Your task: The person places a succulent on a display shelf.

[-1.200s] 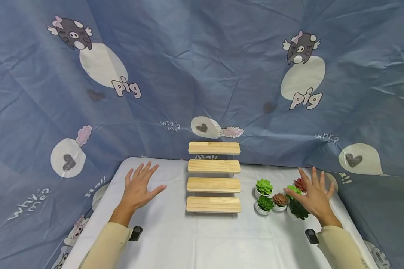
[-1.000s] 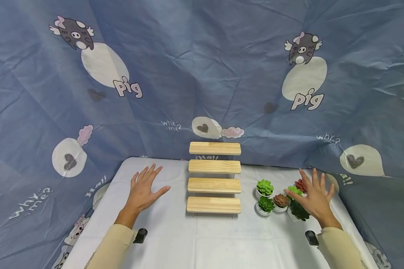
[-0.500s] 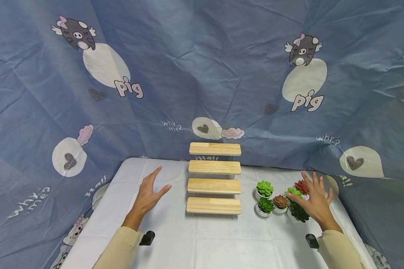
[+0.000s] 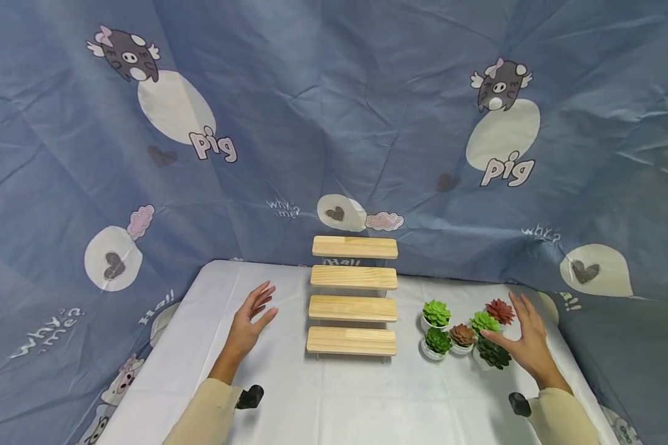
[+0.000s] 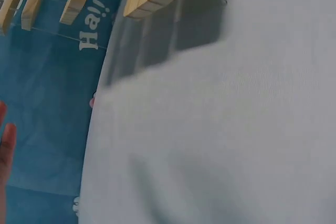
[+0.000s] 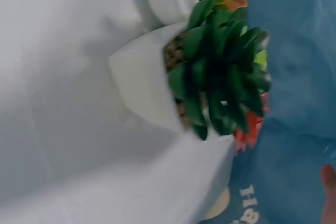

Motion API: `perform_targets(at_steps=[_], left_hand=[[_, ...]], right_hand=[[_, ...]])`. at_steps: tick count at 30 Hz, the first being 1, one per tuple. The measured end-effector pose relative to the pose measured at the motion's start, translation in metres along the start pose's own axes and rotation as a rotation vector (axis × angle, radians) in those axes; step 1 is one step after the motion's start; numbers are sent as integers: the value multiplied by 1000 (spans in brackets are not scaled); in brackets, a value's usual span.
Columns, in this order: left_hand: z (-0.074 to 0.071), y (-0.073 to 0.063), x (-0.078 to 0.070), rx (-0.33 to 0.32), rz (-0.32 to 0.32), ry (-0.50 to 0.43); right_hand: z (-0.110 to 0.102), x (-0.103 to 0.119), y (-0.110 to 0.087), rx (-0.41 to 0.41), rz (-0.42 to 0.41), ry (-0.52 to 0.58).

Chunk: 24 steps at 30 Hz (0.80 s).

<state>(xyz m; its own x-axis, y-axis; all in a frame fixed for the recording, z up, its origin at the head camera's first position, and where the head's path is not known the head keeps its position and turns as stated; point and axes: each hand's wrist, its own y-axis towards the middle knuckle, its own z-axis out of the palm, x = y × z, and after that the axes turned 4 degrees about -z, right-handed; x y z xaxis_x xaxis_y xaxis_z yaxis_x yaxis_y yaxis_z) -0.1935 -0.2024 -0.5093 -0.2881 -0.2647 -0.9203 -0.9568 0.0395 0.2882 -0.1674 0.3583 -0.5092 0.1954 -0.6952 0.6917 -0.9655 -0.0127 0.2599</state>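
In the head view my left hand (image 4: 247, 326) hovers over the left part of the white table, fingers loosely extended and holding nothing. My right hand (image 4: 529, 343) hovers at the right, thumb and fingers spread apart. Nearest to it is a dark green succulent (image 4: 492, 352), whose white pot (image 6: 144, 77) shows in the right wrist view. Around it stand a red succulent (image 4: 500, 311), a light green one (image 4: 483, 321), a brown one (image 4: 462, 334), a bright green one (image 4: 436, 313) and a mid-green one (image 4: 438, 341), several in white pots.
A stepped stand with wooden shelves (image 4: 351, 341) on clear supports stands mid-table towards the back. Blue cloth printed with pigs (image 4: 289, 123) hangs behind and at both sides. The white tablecloth (image 4: 378, 402) extends towards the front.
My left hand has moved right and slightly nearer, its fingers turning edge-on. My right hand has shifted slightly right and nearer, uncovering more of the red and light green succulents.
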Motion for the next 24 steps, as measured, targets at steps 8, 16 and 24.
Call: perform_targets(at_steps=[8,16,24], left_hand=[[9,-5,10,17,-31,-199],[21,-10,20,3,-96,-297],[31,-16,32,-64,-172,-345]], right_hand=[[9,-10,-14,-59,157,58],[23,-18,-25,-120,261,81],[38,-27,-33,-163,412,182]])
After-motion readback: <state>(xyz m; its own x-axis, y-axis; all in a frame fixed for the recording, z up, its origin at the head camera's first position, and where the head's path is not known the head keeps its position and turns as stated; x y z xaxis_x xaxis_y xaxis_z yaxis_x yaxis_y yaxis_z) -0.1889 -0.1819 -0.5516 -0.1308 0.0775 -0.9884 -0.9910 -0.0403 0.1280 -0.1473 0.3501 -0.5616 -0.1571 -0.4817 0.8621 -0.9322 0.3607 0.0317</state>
